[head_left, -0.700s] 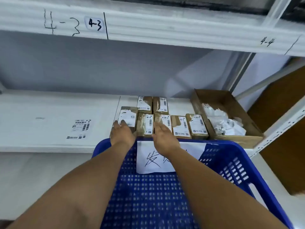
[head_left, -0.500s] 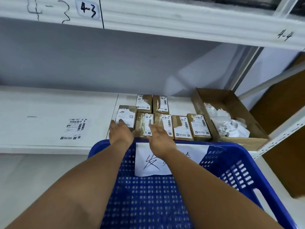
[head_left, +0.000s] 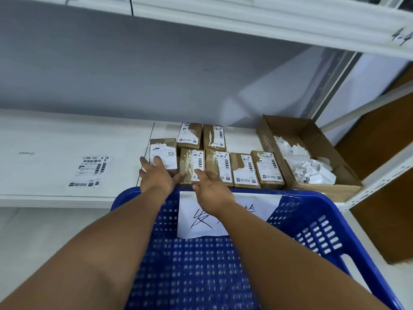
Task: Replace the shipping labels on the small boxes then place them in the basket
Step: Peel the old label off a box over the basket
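Boxes [head_left: 244, 170]: on shelf [head_left: 55, 135], ahead of left hand [head_left: 156, 176] and right hand [head_left: 212, 187]. Labels [head_left: 91, 171]: further left. Carton [head_left: 324, 189]: further right. Basket [head_left: 324, 212]: beneath both.

shipping labels [head_left: 269, 168] illegible, basket [head_left: 312, 198] cropped below

Parcel warehouse or shipping stockroom. White metal racking [head_left: 245, 21] with flat shelf boards [head_left: 55, 153]; the upper beam carries a hand-marked bay code [head_left: 401, 36], "4-4". Small boxes [head_left: 243, 170] of brown card stand in rows, each with a barcoded shipping label [head_left: 269, 168]. Loose label sheets [head_left: 91, 171] lie on the shelf. An open carton [head_left: 312, 130] holds crumpled white paper [head_left: 306, 164]. A blue plastic basket [head_left: 312, 220] bears a handwritten paper sign [head_left: 201, 215].
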The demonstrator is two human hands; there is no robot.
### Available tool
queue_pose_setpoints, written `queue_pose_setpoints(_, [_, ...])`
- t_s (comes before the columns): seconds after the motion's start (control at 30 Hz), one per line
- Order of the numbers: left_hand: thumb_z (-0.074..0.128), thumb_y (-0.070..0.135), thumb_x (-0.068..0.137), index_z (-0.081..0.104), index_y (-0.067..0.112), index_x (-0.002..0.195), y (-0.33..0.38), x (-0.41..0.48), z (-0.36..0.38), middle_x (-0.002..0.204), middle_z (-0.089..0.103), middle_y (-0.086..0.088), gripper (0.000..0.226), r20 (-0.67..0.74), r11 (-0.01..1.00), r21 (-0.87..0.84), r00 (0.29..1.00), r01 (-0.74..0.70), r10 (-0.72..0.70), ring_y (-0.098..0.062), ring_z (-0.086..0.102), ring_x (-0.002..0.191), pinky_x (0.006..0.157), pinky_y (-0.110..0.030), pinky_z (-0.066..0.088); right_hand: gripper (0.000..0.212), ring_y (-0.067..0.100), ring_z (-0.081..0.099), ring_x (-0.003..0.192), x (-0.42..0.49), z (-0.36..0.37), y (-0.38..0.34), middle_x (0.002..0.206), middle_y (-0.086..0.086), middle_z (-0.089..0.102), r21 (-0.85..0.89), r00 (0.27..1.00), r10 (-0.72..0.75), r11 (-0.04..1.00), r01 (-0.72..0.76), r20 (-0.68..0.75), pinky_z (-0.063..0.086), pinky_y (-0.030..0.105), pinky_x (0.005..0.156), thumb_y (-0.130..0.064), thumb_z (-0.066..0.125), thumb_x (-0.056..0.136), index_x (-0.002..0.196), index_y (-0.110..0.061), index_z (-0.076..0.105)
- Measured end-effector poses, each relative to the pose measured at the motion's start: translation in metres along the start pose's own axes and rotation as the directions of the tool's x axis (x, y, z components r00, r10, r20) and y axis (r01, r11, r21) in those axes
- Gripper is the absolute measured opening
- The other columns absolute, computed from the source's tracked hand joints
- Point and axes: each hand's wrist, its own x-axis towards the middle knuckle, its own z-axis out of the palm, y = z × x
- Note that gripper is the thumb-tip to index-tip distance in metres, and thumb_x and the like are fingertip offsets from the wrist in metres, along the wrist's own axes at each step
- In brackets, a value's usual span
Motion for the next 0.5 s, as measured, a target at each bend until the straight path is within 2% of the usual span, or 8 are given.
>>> queue_pose_setpoints(0.07, [0.063,0.061,0.078,0.021,0.013,0.136,0.009,0.004,-0.005,0.15,0.011,-0.017,0.087,-0.012,0.995,-0.088,0.999,0.042,-0.043,-0.037,0.034,0.13,0.088,-0.046,0.046,0.05,0.024,0.015,0.148,-0.002,-0.001,-0.001,0.161,0.006,0.017,-0.004,1.0,-0.003,1.0,0.003,-0.019,0.034,0.042,0.11,-0.029,0.033,0.106,0.154,-0.022,0.019])
queue_pose_setpoints(0.17, [0.07,0.043,0.079,0.024,0.009,0.132,0.021,0.006,-0.004,0.136,0.028,-0.017,0.078,-0.031,0.967,-0.235,0.994,0.098,-0.108,-0.037,0.039,0.121,0.084,-0.044,0.045,0.048,0.026,0.018,0.147,0.0,-0.001,-0.003,0.159,0.009,0.02,0.004,1.0,0.005,1.0,-0.005,-0.02,0.037,0.043,0.107,-0.028,0.034,0.106,0.151,-0.021,0.023])
queue_pose_setpoints(0.3, [0.072,0.031,0.076,0.021,0.007,0.138,0.021,-0.003,0.003,0.137,0.029,-0.017,0.084,-0.089,0.912,-0.395,0.983,0.112,-0.16,-0.04,0.038,0.12,0.091,-0.043,0.04,0.048,0.027,0.023,0.144,0.005,-0.001,-0.003,0.158,0.009,0.023,0.026,0.999,0.025,0.999,-0.024,-0.041,0.039,0.044,0.105,-0.028,0.034,0.106,0.151,-0.021,0.023])
queue_pose_setpoints(0.37, [0.072,0.024,0.074,0.024,0.006,0.139,0.017,-0.013,0.004,0.14,0.029,-0.017,0.083,-0.193,0.857,-0.515,0.969,0.035,-0.156,-0.041,0.036,0.121,0.096,-0.045,0.037,0.05,0.028,0.026,0.142,0.006,-0.005,-0.005,0.156,0.009,0.026,0.088,0.997,0.048,0.995,-0.043,-0.063,0.039,0.044,0.105,-0.028,0.034,0.106,0.153,-0.021,0.021])
queue_pose_setpoints(0.43, [0.075,0.021,0.073,0.028,0.005,0.138,0.015,-0.028,-0.001,0.141,0.03,-0.016,0.082,-0.324,0.795,-0.598,0.938,-0.102,-0.123,-0.037,0.037,0.123,0.102,-0.047,0.037,0.049,0.03,0.034,0.138,-0.001,-0.011,-0.013,0.154,0.011,0.031,0.172,0.994,0.069,0.984,-0.053,-0.09,0.039,0.042,0.104,-0.028,0.034,0.105,0.153,-0.021,0.024])
queue_pose_setpoints(0.5, [0.078,0.021,0.072,0.03,0.006,0.137,0.019,-0.051,-0.009,0.139,0.032,-0.015,0.082,-0.389,0.717,-0.664,0.917,-0.212,-0.089,-0.031,0.038,0.125,0.104,-0.045,0.038,0.047,0.03,0.044,0.131,-0.011,-0.019,-0.024,0.15,0.012,0.038,0.318,0.987,0.107,0.946,-0.064,-0.122,0.04,0.038,0.101,-0.029,0.035,0.105,0.151,-0.021,0.029])
